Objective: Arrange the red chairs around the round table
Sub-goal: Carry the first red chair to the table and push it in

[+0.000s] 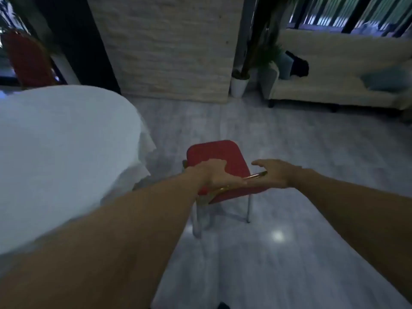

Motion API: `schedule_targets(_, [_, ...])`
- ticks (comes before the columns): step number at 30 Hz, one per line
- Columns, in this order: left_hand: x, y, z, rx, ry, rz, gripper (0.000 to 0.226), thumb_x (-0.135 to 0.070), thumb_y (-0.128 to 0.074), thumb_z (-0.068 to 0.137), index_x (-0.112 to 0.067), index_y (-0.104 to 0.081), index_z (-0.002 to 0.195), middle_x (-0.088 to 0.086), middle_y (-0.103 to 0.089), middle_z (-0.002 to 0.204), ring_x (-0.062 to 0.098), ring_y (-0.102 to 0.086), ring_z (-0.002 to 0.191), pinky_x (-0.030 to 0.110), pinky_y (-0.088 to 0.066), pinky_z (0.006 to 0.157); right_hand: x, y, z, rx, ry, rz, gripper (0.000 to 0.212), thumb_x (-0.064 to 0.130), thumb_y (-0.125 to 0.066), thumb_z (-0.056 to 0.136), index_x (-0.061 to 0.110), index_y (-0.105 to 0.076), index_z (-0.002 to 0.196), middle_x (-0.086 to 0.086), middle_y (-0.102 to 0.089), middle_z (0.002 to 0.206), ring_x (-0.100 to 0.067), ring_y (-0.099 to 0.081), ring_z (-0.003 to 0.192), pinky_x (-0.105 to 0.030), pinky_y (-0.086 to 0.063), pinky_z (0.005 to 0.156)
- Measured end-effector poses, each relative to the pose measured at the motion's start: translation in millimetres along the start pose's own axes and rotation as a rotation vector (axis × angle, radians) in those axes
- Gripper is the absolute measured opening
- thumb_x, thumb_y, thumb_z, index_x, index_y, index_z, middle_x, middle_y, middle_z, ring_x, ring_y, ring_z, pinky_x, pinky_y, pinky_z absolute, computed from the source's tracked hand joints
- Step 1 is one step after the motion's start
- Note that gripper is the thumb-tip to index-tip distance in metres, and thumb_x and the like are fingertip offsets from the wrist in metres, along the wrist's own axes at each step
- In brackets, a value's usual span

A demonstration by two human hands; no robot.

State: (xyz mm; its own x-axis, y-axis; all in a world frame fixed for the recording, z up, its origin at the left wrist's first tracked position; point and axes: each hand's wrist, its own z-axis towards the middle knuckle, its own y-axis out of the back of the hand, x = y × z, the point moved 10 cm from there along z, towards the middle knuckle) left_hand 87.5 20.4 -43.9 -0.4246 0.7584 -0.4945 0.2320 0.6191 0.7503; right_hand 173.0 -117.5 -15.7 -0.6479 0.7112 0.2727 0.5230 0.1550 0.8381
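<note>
Left hand: my left hand [215, 175] was wrapped over the top edge of the red chair [217, 155] backrest, fingers curled on the gold frame, gripping it.
Right hand: my right hand [274, 173] was spread flat, fingers unclenched, at the right end of the same backrest edge; touching or just above it, I could not tell.
Chair position: stood on the grey floor [289, 152] just right of the round table [55, 141], seat facing away from me, metal legs down; frame blurred.
Table: covered in a white cloth hanging over the edge; visible top was bare.
Second chair: another red chair [26, 59] sat beyond the table at far left, blurred.
Containers: white plant pot [239, 85] beside the stone pillar [165, 47] held a green plant; contents otherwise too dim to tell.
Sofa: cream sofa [334, 70] at upper right held a dark item [298, 65] and a pale blue cushion [383, 80].
</note>
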Motion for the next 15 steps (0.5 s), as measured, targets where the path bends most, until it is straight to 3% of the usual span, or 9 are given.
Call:
schedule_targets(2, [-14.8,-18.3,7.8,0.051,0.018,-0.031,0.133,-0.095,-0.059,0.049,-0.020,-0.034,0.156,0.003,-0.043,0.157,0.029,-0.047,0.137,0.045,-0.040,0.112,-19.0,-3.6,-0.7,0.046,-0.002,-0.004,0.112,0.100,-0.060,0.057,0.034,-0.052,0.148,0.005,-0.060,0.144,-0.019,-0.058,0.125,-0.029,-0.045,0.094])
schedule_targets(4, [-26.3,-42.7,18.6,0.101,0.016,-0.034,0.103,-0.078,-0.069,0.064,-0.023,-0.044,0.148,0.002,-0.054,0.143,0.027,-0.055,0.124,0.041,-0.047,0.102,-41.0,-7.0,3.5,0.030,0.022,-0.022,0.089,0.088,-0.072,0.065,0.036,-0.059,0.136,0.010,-0.065,0.126,-0.011,-0.062,0.104,-0.024,-0.043,0.080])
schedule_targets(6, [-34.5,-61.9,33.2,0.102,-0.004,-0.034,0.073,-0.057,-0.074,0.078,-0.024,-0.052,0.138,0.002,-0.060,0.129,0.026,-0.060,0.112,0.037,-0.049,0.092,-63.5,-11.9,19.6,0.014,0.019,-0.113,0.106,0.093,-0.070,0.056,0.034,-0.054,0.143,0.007,-0.064,0.131,-0.016,-0.062,0.109,-0.036,-0.050,0.093])
schedule_targets(8, [-30.1,-71.0,46.4,0.067,0.003,-0.039,0.066,-0.045,-0.073,0.082,-0.025,-0.051,0.141,0.005,-0.061,0.129,0.028,-0.060,0.112,0.040,-0.050,0.093,-83.8,-16.6,40.3,0.036,0.019,-0.198,0.114,0.089,-0.072,0.056,0.031,-0.048,0.150,0.003,-0.062,0.137,-0.022,-0.060,0.117,-0.046,-0.049,0.103])
schedule_targets(11, [-17.3,-79.6,70.1,0.076,0.043,-0.019,0.058,-0.037,-0.069,0.084,-0.028,-0.053,0.139,0.008,-0.063,0.130,0.034,-0.061,0.117,0.045,-0.051,0.098,-104.1,-16.4,63.2,0.102,0.034,-0.196,0.084,0.056,-0.088,0.073,0.029,-0.054,0.145,0.001,-0.065,0.132,-0.024,-0.061,0.115,-0.046,-0.050,0.102])
schedule_targets(15, [-2.3,-90.8,98.4,0.171,0.100,0.047,0.072,-0.028,-0.062,0.087,-0.034,-0.038,0.154,0.010,-0.055,0.141,0.036,-0.057,0.122,0.045,-0.050,0.101,-117.0,-24.5,90.5,0.151,0.085,-0.224,0.056,0.029,-0.082,0.083,0.035,-0.065,0.136,0.003,-0.072,0.121,-0.021,-0.066,0.104,-0.041,-0.055,0.092])
